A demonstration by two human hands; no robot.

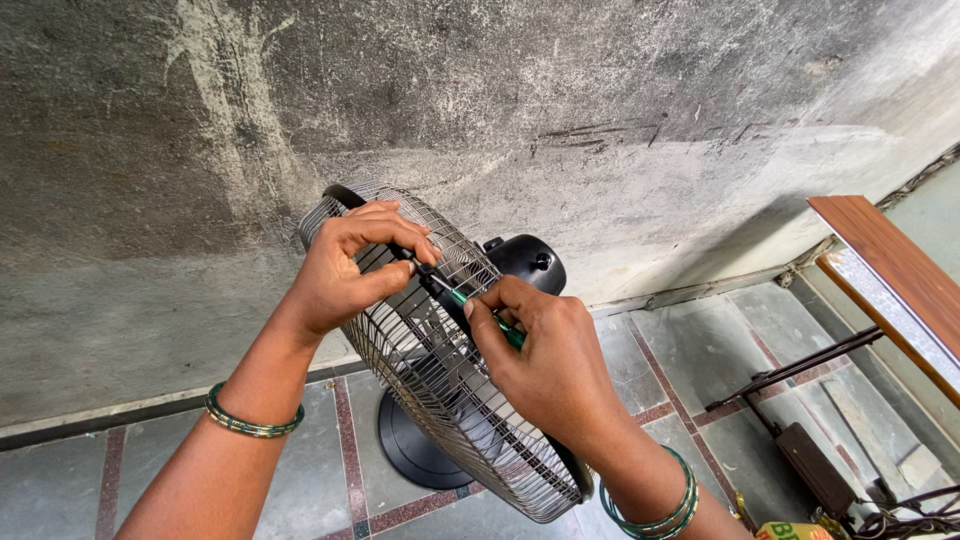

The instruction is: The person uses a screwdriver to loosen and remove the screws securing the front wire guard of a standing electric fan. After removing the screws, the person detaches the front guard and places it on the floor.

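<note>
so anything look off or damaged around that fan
Nothing on the fan looks broken: its wire grille is even and it stands upright on its round base. The left hand grips the grille rim while the right hand holds a green screwdriver to it. The wall behind is scuffed and stained.

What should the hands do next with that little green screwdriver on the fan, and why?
Probably keep turning it. The right hand grips the thin green-handled screwdriver, whose tip meets the rim of the round wire fan cage, where the left hand pinches the rim and steadies it. Whatever the tip sits in is hidden by fingers, so a slow twist seems the safest move.
</note>
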